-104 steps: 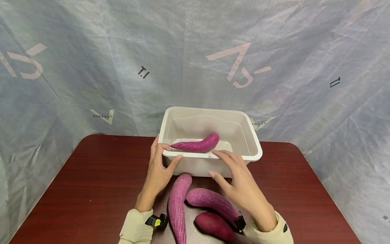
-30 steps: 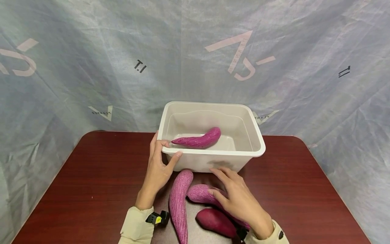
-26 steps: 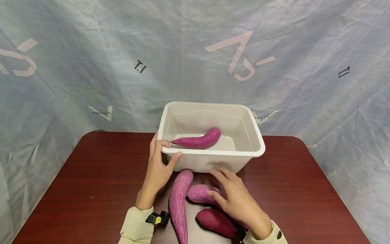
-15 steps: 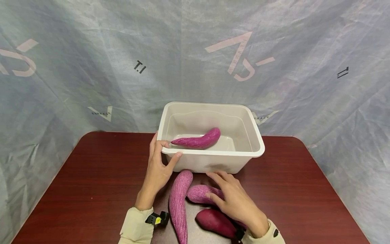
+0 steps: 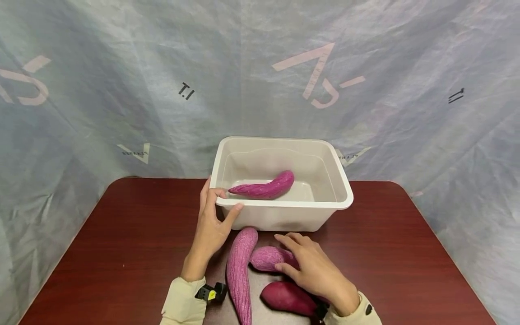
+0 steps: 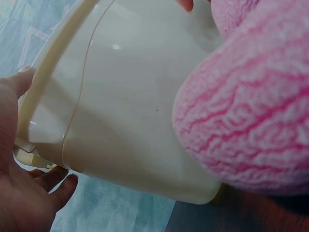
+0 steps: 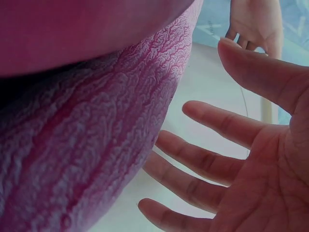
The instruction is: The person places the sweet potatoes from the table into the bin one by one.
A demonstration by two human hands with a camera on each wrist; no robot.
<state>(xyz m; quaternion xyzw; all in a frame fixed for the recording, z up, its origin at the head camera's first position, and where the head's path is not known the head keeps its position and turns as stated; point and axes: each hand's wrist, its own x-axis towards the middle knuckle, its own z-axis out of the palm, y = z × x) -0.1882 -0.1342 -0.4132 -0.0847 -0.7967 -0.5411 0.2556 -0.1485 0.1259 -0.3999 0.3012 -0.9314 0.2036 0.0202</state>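
Note:
My left hand [image 5: 209, 232] grips the front left corner of a white plastic bin [image 5: 280, 220], thumb on the outer wall and fingers over the rim. One purple, curved eggplant-like vegetable [image 5: 268, 187] lies inside. In front of the bin lie a long wrinkled one [image 5: 239, 271], a shorter wrinkled one [image 5: 266, 258] and a smooth dark red one [image 5: 286, 298] like a sweet potato. Over the shorter wrinkled vegetable hovers my right hand [image 5: 314, 266], covering part of it. The right wrist view shows its fingers [image 7: 217, 123] spread and apart from the wrinkled skin [image 7: 106, 121].
A dark red wooden table [image 5: 134, 253] with rounded far corners carries everything. Grey fabric [image 5: 243, 67] with printed letters hangs behind and at both sides, close to the bin's back. Black wrist cameras [image 5: 219, 292] sit near the loose vegetables.
My right hand has left the bin's front rim and come down and back over the shorter wrinkled vegetable. The left hand keeps its hold on the bin's corner.

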